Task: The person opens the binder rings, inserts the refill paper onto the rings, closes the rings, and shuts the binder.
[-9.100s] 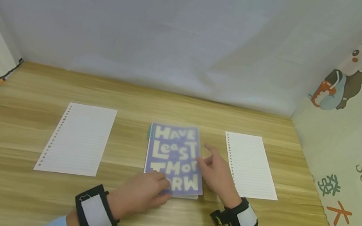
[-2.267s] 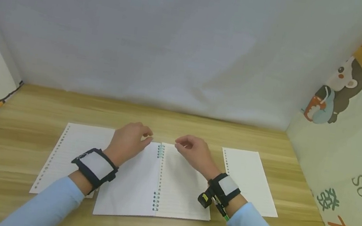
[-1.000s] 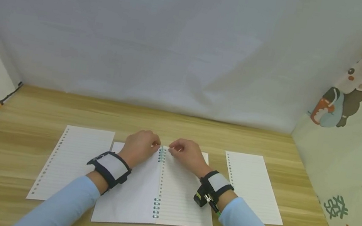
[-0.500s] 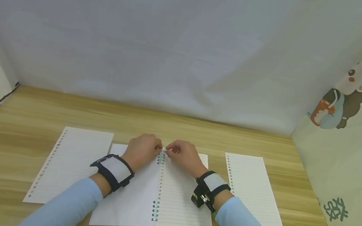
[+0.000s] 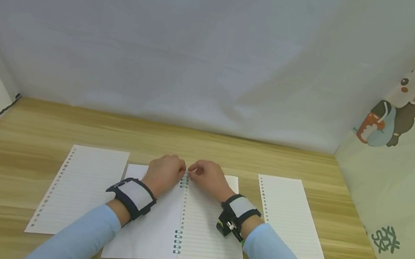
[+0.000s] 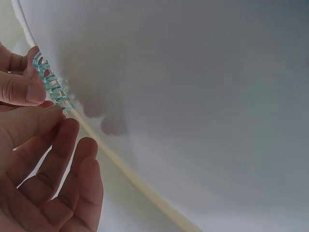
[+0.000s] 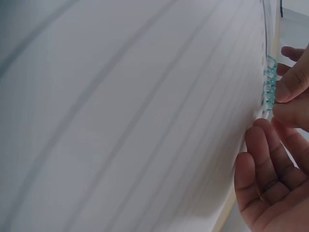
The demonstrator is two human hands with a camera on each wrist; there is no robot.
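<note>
A ring-bound notebook (image 5: 151, 235) lies spread flat, a plain white page on the left and a lined page on the right. Its spine has two groups of teal plastic rings, the lower group (image 5: 177, 242) uncovered near the bottom edge. At the top of the spine my left hand (image 5: 164, 173) pinches the end of the upper binder rings (image 6: 53, 84) between thumb and index finger. From the other side, my right hand (image 5: 210, 178) also pinches these rings, its remaining fingers (image 7: 245, 169) loosely bent. In both wrist views the rings look closed.
One loose lined sheet (image 5: 82, 187) with punched holes lies left of the notebook, partly under the left forearm. Another punched sheet (image 5: 292, 218) lies to the right. A white curtain (image 5: 186, 54) backs the wooden table (image 5: 71, 125); a printed panel (image 5: 396, 184) borders the right side.
The notebook, earlier closed with its purple cover up, now lies spread out. Both hands have come together at the upper rings; over the last second they have drawn slightly closer.
</note>
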